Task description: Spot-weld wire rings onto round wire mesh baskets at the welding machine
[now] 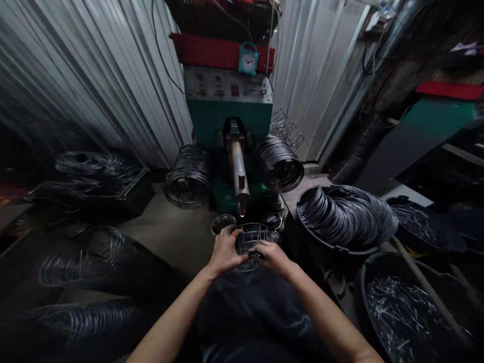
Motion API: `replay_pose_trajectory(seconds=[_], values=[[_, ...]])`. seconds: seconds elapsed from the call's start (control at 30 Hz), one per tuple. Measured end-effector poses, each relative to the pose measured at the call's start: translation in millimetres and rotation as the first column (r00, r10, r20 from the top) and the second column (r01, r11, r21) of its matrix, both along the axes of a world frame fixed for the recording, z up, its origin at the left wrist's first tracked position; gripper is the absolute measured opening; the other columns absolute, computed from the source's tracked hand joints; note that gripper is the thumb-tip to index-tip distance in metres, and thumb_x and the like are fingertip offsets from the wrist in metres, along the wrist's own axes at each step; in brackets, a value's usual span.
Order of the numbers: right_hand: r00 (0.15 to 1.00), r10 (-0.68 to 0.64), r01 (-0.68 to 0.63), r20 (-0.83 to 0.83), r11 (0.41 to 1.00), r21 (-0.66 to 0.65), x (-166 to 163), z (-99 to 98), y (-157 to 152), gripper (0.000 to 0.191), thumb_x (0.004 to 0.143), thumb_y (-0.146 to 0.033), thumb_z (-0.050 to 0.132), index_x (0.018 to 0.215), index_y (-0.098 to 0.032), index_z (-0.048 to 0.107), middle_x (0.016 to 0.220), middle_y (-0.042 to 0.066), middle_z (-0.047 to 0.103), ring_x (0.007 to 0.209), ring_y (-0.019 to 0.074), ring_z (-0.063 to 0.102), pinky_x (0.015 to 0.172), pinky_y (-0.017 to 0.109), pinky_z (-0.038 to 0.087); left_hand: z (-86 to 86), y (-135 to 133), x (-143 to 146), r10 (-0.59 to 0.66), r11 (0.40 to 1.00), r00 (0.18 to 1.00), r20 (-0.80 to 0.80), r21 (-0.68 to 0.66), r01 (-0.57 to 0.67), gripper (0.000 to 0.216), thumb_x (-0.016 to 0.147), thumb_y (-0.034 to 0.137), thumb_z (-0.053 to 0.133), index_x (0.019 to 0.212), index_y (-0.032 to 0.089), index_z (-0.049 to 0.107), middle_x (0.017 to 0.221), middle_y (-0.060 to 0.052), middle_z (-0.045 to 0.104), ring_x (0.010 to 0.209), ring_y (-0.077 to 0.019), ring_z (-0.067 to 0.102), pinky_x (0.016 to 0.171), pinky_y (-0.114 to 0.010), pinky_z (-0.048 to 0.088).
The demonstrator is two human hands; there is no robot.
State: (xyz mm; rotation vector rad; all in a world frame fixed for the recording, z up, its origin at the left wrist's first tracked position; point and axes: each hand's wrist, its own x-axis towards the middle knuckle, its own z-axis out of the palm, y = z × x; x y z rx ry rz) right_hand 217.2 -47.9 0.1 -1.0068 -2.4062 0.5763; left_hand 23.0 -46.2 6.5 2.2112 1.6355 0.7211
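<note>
A round wire basket frame [252, 237] sits in front of me, just below the tip of a grey welding arm [239, 176] on a green machine [227, 116]. My left hand [226, 250] grips the frame's left rim with curled fingers. My right hand [271, 255] is closed on the frame's near right side, fingers pinched on its wires. Both forearms reach forward over my dark lap.
A black tub of wire rings [340, 217] stands at right, with tubs of short wire pieces [412, 312] nearer. Wire coils [188, 176] hang on either side of the machine. More wire hoops [91, 252] lie on the floor at left. A blue clock [248, 59] sits on the machine.
</note>
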Motion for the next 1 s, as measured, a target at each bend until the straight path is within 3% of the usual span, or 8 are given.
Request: replay_pose_trajectory(seconds=[0.37,0.7,1.0], values=[[0.998,-0.007,0.004,0.066,0.999,0.051,-18.9,0.1,22.9,0.030,0.073,-0.007,0.057,0.098,-0.021,0.065,0.093,0.006,0.068,0.084,0.0177,0.066,0.073,0.025,0.051,-1.0,22.2,-16.5,0.021,0.999,0.999,0.026,-0.042,-0.020,0.061,0.055,0.030,0.073,0.112,0.020,0.052,0.121,-0.012,0.046,0.115,-0.0312,0.045,0.096,-0.044,0.040],[0.998,-0.057,0.055,0.022,0.997,0.056,-30.7,12.6,57.2,0.020,0.075,-0.007,0.059,0.090,-0.019,0.066,0.090,0.006,0.068,0.084,0.0173,0.065,0.073,0.024,0.049,15.4,55.3,-20.6,0.058,0.990,0.998,-0.013,-0.132,-0.059,0.060,0.058,0.042,0.072,0.111,0.018,0.056,0.118,-0.011,0.048,0.111,-0.0297,0.048,0.093,-0.040,0.040],[0.987,-0.156,0.153,0.033,0.985,0.079,-34.6,8.2,66.1,0.023,0.077,-0.009,0.057,0.095,-0.020,0.067,0.096,0.007,0.069,0.089,0.0194,0.066,0.076,0.027,0.051,20.5,64.6,-14.7,0.152,0.977,0.985,-0.087,-0.135,-0.163,0.061,0.060,0.038,0.070,0.115,0.019,0.053,0.124,-0.011,0.045,0.117,-0.0300,0.044,0.095,-0.042,0.039]])
